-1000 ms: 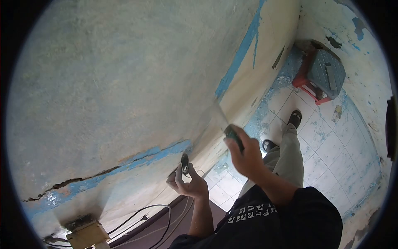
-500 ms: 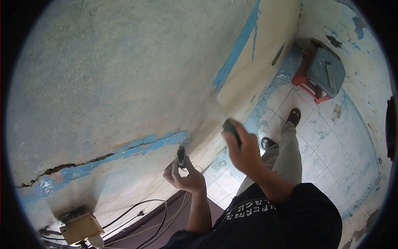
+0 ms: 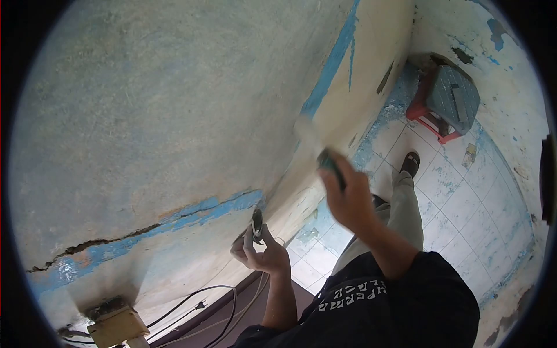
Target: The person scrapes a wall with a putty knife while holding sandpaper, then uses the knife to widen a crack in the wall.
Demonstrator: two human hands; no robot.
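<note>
My right hand (image 3: 351,197) is wrapped round the dark green handle of a scraper (image 3: 331,165). The scraper's blade, smeared by motion, points up and left over the wall, close to the lower end of a blue paint strip (image 3: 331,69). Lower and to the left, my left hand (image 3: 264,255) has its fingers closed on a small dark oval piece with a pale rim (image 3: 257,219), whose kind I cannot tell. This piece stands near the right end of the cracked blue band (image 3: 232,203) on the grey wall (image 3: 162,116).
A red stool with a grey top (image 3: 455,98) stands in the far corner. White floor tiles (image 3: 441,209) are spotted with paint. Black and pale cables (image 3: 232,301) hang at the lower left near a yellowish box (image 3: 119,330). A sandalled foot (image 3: 411,164) is on the tiles.
My right hand and the scraper have shifted slightly right and down, with the blade still over the wall. My left hand has barely moved and keeps its hold.
</note>
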